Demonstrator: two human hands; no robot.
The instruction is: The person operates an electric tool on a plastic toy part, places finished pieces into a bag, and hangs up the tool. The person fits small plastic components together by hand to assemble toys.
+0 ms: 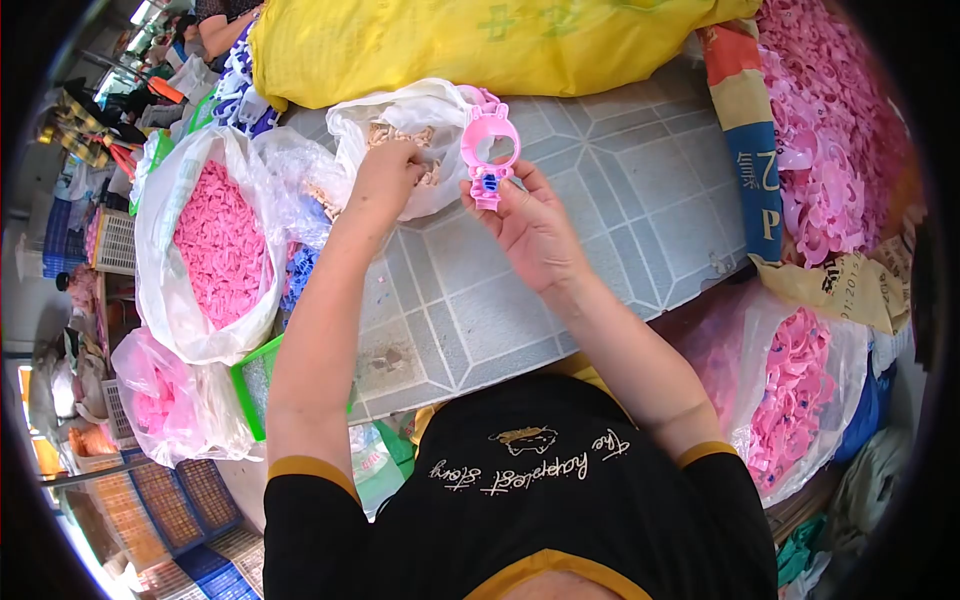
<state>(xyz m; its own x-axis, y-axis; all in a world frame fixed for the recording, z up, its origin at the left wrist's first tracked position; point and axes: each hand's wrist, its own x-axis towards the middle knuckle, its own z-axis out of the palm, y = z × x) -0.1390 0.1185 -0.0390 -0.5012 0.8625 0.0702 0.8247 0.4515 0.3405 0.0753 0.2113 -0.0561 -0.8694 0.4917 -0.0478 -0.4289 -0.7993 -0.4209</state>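
One pink plastic piece [489,170], ring end pointing away, is pinched between the thumb and fingers of the right hand [532,217]. To that hand's left, the left hand [393,170] reaches into a white bag [445,112] of small beige pieces [385,132]; whether it grips any, I cannot tell. Beneath both hands is the tiled-pattern table [640,190]; beyond them, a yellow sack [520,50].
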